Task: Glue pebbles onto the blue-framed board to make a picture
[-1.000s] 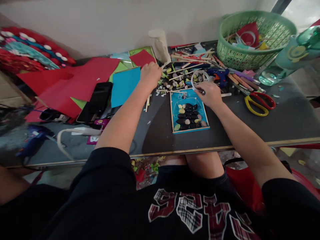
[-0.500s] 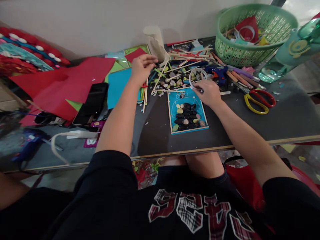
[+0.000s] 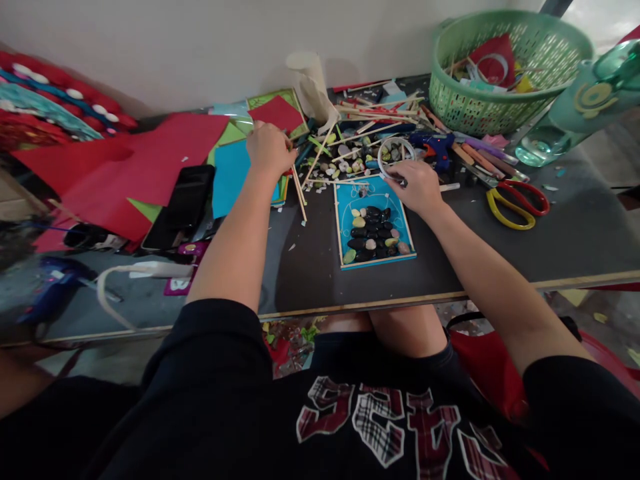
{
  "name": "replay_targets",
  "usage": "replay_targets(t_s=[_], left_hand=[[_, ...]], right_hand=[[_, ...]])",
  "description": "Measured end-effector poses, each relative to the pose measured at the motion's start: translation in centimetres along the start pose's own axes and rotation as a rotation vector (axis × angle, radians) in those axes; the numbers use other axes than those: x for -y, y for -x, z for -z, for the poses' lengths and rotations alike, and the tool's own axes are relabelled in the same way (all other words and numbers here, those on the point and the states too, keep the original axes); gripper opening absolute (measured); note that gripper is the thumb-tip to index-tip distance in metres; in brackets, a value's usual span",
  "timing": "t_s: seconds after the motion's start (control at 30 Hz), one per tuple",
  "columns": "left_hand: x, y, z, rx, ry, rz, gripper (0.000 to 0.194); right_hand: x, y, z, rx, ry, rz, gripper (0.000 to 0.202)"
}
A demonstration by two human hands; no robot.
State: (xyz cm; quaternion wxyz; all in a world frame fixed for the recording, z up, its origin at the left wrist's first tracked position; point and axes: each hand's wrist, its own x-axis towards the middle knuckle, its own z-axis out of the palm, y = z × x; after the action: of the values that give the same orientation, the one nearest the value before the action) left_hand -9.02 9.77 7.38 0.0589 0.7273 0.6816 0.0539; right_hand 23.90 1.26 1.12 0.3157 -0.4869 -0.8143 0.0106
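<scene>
The tape roll stands at the far edge of the blue panel, in the pinched fingers of the right hand. On the panel lie black and pale stones inside a stick border. Beyond are loose pebbles and sticks. The left hand is over the blue sheet, fingers curled; whether they grip anything, I cannot tell. Rightward on the counter lie 1 pair of scissors and, farther back, 1 green basket.

A pale, plain wall rises behind the dark table.
</scene>
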Motion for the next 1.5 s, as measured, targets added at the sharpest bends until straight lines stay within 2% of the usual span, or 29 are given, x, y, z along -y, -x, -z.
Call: replay_targets(t_s=[0.13, 0.23, 0.33, 0.5, 0.67, 0.87, 1.0, 1.13, 1.2, 1.5], left_hand=[[-0.3, 0.0, 0.4, -0.053, -0.046, -0.034, 0.063], [-0.4, -0.2, 0.4, -0.131, -0.099, -0.144, 0.052], [-0.8, -0.6, 0.3, -0.090, -0.216, -0.233, 0.042], [-1.4, -0.3, 0.9, -0.091, -0.431, -0.271, 0.053], [-1.0, -0.1, 2.3, -0.004, -0.371, -0.375, 0.063], [0.2, -1.1, 3.0, 0.000, -0.394, -0.372, 0.070], [-0.2, -1.0, 2.5, 0.062, -0.554, -0.331, 0.066], [-0.9, -1.2, 2.1, 0.080, -0.634, -0.262, 0.048], [-1.2, -1.4, 2.0, 0.107, -0.661, -0.244, 0.046], [-0.8, -1.3, 2.1, 0.110, -0.520, -0.303, 0.040]], right_hand=[[0.0, 0.0, 0.0, -0.003, -0.003, -0.004, 0.021], [0.1, 0.0, 0.0, -0.004, -0.003, -0.001, 0.022], [0.1, 0.0, 0.0, -0.002, -0.008, -0.006, 0.022], [0.1, 0.0, 0.1, 0.002, -0.004, -0.009, 0.022], [0.3, 0.0, 0.1, 0.016, 0.004, -0.018, 0.022], [0.4, 0.0, 0.2, 0.016, 0.001, -0.019, 0.023], [0.5, 0.0, 0.2, 0.020, 0.008, -0.021, 0.024], [0.4, 0.0, 0.1, 0.019, -0.001, -0.014, 0.024], [0.3, 0.0, 0.2, 0.016, -0.005, -0.012, 0.024], [0.8, 0.0, 0.1, 0.025, -0.004, -0.014, 0.020]])
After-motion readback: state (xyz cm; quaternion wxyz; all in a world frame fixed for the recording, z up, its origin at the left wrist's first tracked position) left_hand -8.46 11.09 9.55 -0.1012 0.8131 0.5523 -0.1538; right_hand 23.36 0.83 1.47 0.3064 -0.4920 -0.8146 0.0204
